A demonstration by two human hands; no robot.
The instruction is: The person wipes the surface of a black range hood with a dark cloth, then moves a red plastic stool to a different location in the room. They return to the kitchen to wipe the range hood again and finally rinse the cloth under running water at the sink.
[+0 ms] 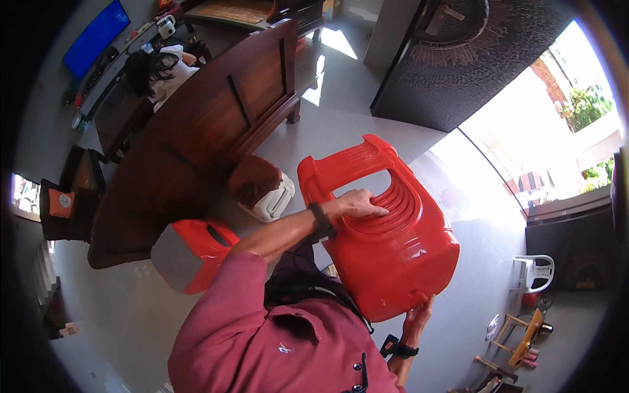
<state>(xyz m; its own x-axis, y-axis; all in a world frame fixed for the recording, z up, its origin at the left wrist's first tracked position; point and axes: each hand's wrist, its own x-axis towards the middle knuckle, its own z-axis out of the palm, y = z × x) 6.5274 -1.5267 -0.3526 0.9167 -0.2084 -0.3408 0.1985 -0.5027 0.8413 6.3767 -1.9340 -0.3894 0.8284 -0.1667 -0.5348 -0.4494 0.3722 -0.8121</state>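
I hold a glossy red plastic stool point(393, 260) tilted in front of my body, its ribbed side with an arched opening facing up. My left hand point(364, 203) grips it at the edge of that opening, fingers lying across the ribs. At the stool's near right corner, my right hand point(420, 312) has hold of the lower edge, with some fingers hidden behind the plastic. Beside my left arm stands a second red stool point(204, 250) with a grey top, partly covered by the arm.
A white plastic stool point(275, 199) with a brown cover sits beside the dark wooden bench back point(211, 123). Beyond the bench, a person point(162, 73) bends near a blue screen point(98, 37). At right are a bright doorway, a white plastic chair point(535, 272) and a wooden stand point(528, 339).
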